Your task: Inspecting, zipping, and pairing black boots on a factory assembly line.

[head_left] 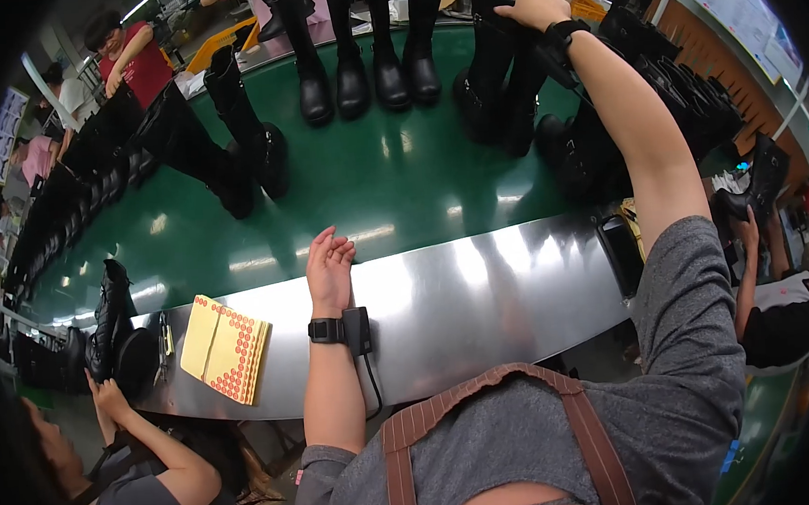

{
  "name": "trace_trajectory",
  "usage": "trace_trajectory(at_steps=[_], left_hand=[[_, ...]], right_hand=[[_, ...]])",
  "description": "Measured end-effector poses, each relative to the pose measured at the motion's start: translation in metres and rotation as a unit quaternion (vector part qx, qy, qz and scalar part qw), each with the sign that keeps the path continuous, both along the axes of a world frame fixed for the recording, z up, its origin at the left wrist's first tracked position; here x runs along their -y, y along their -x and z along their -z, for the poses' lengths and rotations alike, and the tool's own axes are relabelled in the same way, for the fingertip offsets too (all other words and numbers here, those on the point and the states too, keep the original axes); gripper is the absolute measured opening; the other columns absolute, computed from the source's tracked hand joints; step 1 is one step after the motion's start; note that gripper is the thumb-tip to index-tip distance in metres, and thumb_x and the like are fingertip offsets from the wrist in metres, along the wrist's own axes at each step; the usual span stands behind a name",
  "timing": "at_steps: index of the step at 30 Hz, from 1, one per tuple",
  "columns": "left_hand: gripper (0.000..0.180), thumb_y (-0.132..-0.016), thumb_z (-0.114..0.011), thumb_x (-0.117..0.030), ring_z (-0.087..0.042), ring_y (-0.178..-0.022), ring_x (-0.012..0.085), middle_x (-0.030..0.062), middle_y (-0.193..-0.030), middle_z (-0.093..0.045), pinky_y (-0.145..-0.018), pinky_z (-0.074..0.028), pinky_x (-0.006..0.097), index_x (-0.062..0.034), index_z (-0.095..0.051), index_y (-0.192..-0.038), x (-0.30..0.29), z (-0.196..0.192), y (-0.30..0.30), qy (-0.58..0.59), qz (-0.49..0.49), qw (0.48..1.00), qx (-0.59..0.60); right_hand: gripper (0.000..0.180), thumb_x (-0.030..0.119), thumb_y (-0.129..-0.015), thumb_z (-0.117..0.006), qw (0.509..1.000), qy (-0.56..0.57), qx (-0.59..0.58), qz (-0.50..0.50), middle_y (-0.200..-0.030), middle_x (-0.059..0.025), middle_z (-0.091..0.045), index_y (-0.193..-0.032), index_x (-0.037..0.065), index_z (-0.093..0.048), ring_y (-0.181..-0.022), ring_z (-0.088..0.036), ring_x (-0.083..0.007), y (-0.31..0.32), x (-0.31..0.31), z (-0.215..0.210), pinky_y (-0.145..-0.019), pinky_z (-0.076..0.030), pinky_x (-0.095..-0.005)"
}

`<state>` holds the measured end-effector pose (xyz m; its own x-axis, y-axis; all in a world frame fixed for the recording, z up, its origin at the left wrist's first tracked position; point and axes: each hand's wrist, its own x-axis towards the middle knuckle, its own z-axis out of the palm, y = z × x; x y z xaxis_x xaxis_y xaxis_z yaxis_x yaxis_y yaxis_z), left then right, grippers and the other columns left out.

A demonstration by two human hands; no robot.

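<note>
Currently, the right grip (539, 9) grasps the top of a black boot (486, 62), which stands below it on the tabletop (363, 186). The left grip (330, 274) is released, fingers (341, 250) loosely curled, near the tabletop's metal strip (465, 327). A yellow sheet stack (213, 340) with red round labels (245, 339) lies left of the left grip. Print on the board (743, 5), right of the right grip, is too small to read.

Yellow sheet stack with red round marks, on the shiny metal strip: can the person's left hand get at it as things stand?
Probably yes. The left hand looks empty and loosely curled, just right of the yellow sheet stack, and no object shows on the metal strip between them.
</note>
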<state>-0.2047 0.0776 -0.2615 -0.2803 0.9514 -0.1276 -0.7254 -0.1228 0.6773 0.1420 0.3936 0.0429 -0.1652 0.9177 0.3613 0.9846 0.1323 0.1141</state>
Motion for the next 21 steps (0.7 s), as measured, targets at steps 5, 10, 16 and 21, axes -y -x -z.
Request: trace_trajectory(at_steps=[5, 10, 16, 21], left_hand=[[0.028, -0.094, -0.057, -0.012, -0.059, -0.087, 0.0169, 0.0086, -0.093, -0.059, -0.081, -0.05, 0.03, -0.0014, -0.05, -0.119, 0.001, -0.014, -0.008, -0.008, 0.021, 0.998, -0.06], [0.069, -0.079, -0.077, -0.015, -0.052, -0.116, 0.0222, 0.0113, -0.125, -0.053, -0.097, -0.044, 0.035, -0.0084, -0.043, -0.138, 0.025, -0.071, -0.067, -0.049, 0.02, 0.918, -0.394], [0.131, -0.05, -0.093, -0.038, -0.027, -0.139, 0.0347, 0.0213, -0.15, -0.023, -0.111, -0.026, 0.047, -0.0021, -0.016, -0.149, 0.072, -0.126, -0.181, -0.228, -0.072, 0.728, -0.643], [0.113, -0.062, -0.087, -0.019, -0.037, -0.13, 0.0367, 0.0239, -0.141, -0.033, -0.108, -0.032, 0.041, 0.0012, -0.016, -0.147, 0.072, -0.116, -0.188, -0.165, -0.009, 0.84, -0.517]], right_hand=[[0.039, 0.042, -0.075, -0.067, 0.98, -0.164, -0.052, -0.099, -0.082, -0.0154, -0.069, -0.087, 0.006, -0.067, -0.08, -0.068, -0.0327, 0.01, 0.084, -0.018, -0.073, -0.053, -0.0429], [0.029, 0.03, -0.072, -0.067, 0.958, -0.18, -0.071, -0.211, -0.071, -0.0196, -0.065, -0.075, 0.001, -0.068, -0.069, -0.065, -0.0346, 0.013, 0.241, -0.089, -0.066, -0.051, -0.0413], [0.039, 0.041, -0.075, -0.076, 0.944, -0.037, -0.022, -0.326, -0.067, -0.0101, -0.061, -0.086, 0.006, -0.063, -0.058, -0.06, -0.0257, 0.019, 0.366, -0.051, -0.054, -0.045, -0.035], [0.076, 0.052, -0.07, -0.078, 0.832, -0.203, -0.122, -0.501, -0.101, -0.0153, -0.066, -0.119, -0.001, -0.054, -0.09, -0.066, -0.0273, -0.052, 0.398, -0.043, -0.081, -0.048, -0.0351]])
